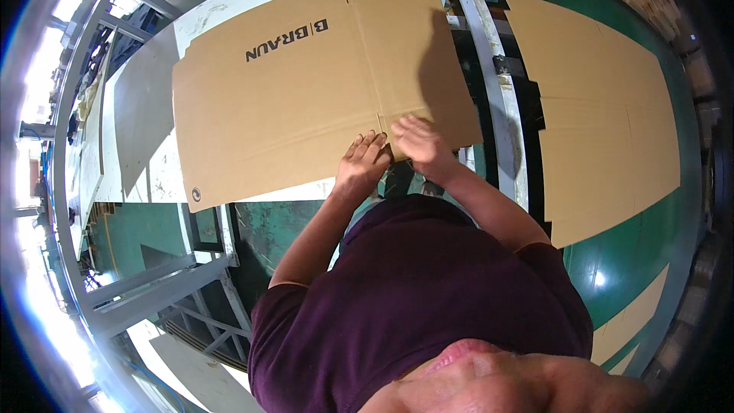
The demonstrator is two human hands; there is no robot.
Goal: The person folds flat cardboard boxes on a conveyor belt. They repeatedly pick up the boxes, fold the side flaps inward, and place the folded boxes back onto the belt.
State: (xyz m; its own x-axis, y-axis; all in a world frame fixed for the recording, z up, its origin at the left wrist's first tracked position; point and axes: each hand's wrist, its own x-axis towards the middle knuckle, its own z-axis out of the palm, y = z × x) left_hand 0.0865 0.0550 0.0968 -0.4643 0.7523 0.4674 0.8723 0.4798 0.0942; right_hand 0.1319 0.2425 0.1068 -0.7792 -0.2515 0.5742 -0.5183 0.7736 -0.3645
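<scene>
A large brown cardboard sheet (290, 107) with dark print lies flat on a white table (145, 130). It has crease lines and short slots at its edges. My left hand (362, 164) rests on the sheet's near edge, just left of a slot, its fingers laid out flat and its thumb hidden. Close beside it, my right hand (420, 145) touches a narrow flap (397, 152) right of that slot. The right fingers are stretched over the cardboard and slightly smeared by motion.
To the right, a second cardboard sheet (604, 115) lies beyond a white metal rail (501, 107). Metal frame legs (222, 241) stand below the table at left, over a green floor (283, 229). More cardboard (634, 317) shows at the lower right.
</scene>
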